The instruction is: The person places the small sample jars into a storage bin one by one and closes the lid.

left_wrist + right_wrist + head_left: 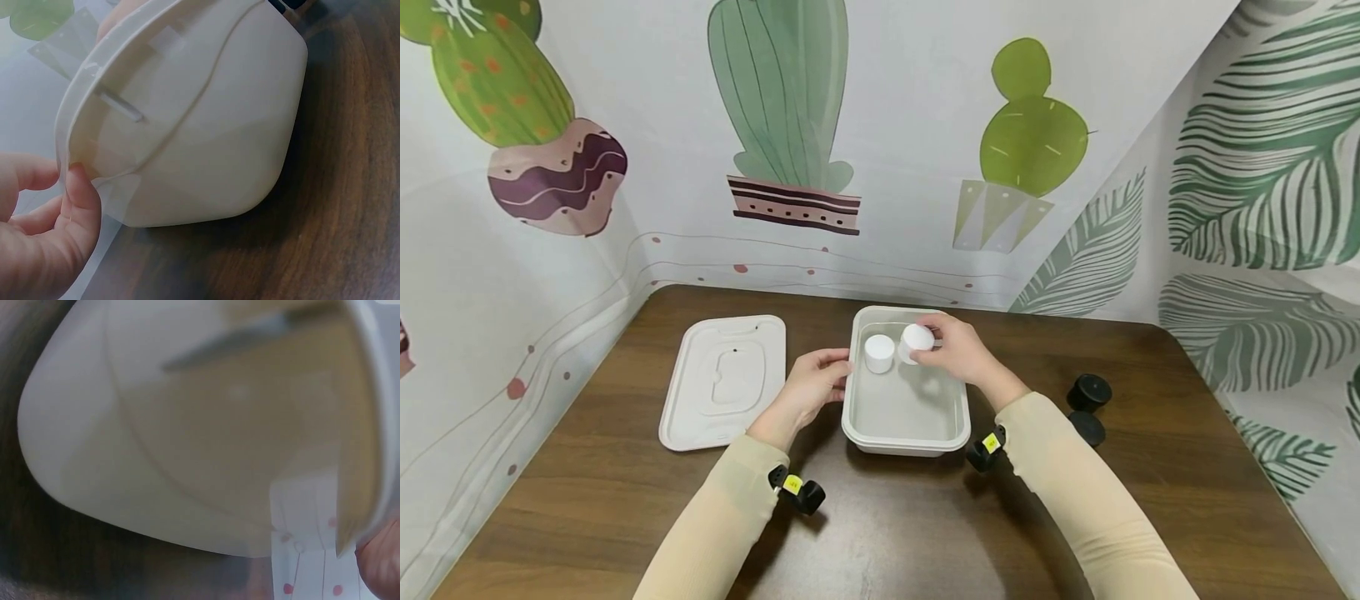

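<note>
A pale rectangular plastic tub point(902, 417) stands on the table in the head view, its inside facing up. My left hand point(811, 385) is at its left side; in the left wrist view the thumb and fingers pinch its rim. My right hand point(961, 350) holds a small white cylinder point(917, 340) with a rounded top over the tub's far right part. A second white cylinder point(880, 353) stands inside the tub, left of the held one. In the right wrist view the tub's wall point(187, 444) hides most of the right hand.
A pale lid point(722, 392) with rounded corners lies flat on the table, left of the tub. Two black round pieces point(1089, 392) sit at the right, beyond my right forearm. Behind the wooden table point(880, 525) hangs a cloth with printed cacti.
</note>
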